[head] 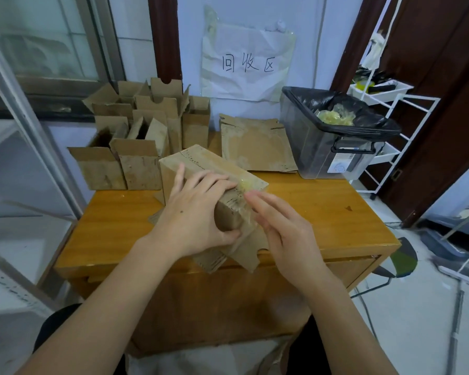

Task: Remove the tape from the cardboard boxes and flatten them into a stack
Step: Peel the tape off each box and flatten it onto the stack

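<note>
One wooden worktop [322, 212] carries everything: a cluster of upright open boxes [136, 136] at the back left, a flattened sheet [257, 147] leaning at the rear, and a lined bin [333, 136] holding crumpled tape on the right. Nearest the person, a cardboard box [201, 169] lies tilted at the front edge. It looks light and stiff, though its flaps would bend, so the corners give the surest hold. The left hand [195, 217] grips its near end, fingers over the top. The right hand [287, 228], fingers straight, touches the side just below a wad of yellowish tape [248, 184].
</note>
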A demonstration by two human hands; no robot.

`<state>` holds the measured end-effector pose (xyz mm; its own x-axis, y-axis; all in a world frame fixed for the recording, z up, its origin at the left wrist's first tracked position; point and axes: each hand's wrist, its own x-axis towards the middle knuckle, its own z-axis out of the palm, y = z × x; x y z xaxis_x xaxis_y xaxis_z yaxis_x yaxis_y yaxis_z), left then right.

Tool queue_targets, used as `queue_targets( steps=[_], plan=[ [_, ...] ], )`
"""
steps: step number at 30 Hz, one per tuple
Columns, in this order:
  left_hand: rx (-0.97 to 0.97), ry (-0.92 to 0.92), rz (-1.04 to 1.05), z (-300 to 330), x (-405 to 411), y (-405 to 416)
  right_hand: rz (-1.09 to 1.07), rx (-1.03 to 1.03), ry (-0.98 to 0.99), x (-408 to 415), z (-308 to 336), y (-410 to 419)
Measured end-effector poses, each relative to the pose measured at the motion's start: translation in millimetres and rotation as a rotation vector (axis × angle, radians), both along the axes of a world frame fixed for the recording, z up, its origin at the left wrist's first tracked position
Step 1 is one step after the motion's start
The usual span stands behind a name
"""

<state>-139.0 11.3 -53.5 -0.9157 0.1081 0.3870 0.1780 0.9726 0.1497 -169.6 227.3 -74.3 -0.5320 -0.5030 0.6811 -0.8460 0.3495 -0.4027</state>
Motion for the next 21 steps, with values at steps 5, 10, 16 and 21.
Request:
queue_targets(
  steps=[5,10,16,21],
  plan=[
    [0.015,0.023,-0.012,-3,3,-2,-0.042,-0.003,0.103,-5,7,-16],
    [0.038,0.032,-0.032,-6,3,-4,-0.103,-0.138,0.066,-4,5,-11],
    [0.060,0.074,-0.042,-8,3,-1,-0.181,-0.250,0.031,-6,0,-11],
    [0.068,0.086,-0.065,-8,9,11,-0.188,-0.368,0.015,-2,-10,-7]
  ],
)
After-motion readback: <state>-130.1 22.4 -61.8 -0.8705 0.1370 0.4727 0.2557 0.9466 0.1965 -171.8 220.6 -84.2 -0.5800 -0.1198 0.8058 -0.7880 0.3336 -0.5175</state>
